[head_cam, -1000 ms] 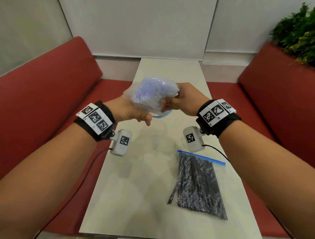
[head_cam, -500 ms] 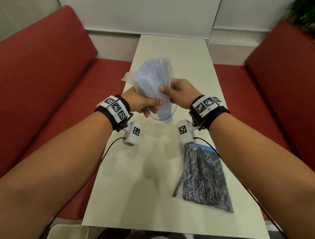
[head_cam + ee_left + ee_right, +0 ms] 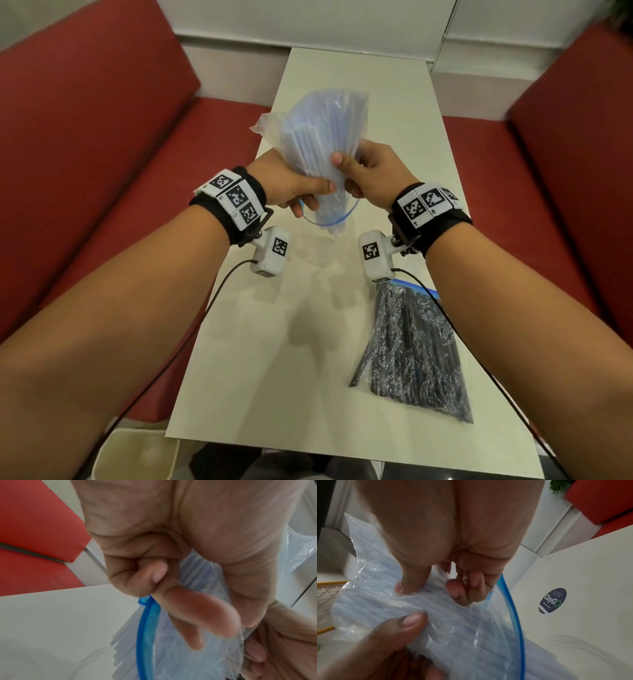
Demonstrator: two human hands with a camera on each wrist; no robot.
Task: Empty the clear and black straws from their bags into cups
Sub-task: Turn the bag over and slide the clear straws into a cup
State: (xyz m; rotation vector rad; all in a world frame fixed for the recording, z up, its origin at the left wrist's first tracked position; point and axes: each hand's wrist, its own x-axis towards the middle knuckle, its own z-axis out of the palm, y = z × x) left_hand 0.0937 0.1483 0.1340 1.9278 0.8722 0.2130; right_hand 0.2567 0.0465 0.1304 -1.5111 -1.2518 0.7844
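Observation:
Both hands hold the zip bag of clear straws (image 3: 323, 137) upside down above the table, its blue-rimmed mouth pointing down. My left hand (image 3: 298, 186) grips the bag near its mouth from the left, and my right hand (image 3: 363, 168) pinches it from the right. Clear straws (image 3: 330, 221) poke out through the open mouth, just above a clear cup (image 3: 320, 250) that stands faintly visible on the table. The same clear straws (image 3: 123, 649) show in the left wrist view above the clear cup's rim (image 3: 96, 655). The bag of black straws (image 3: 411, 346) lies flat at the right.
The narrow white table (image 3: 260, 359) runs away from me between red bench seats (image 3: 102, 137). A round dark sticker (image 3: 553, 600) sits on the tabletop. Cables from the wrist cameras trail over the table's near part.
The bag has been tipped from bunched and level to steeply upended, mouth down. Straws now slide out of the opening toward the cup. Both hands have stayed on the bag.

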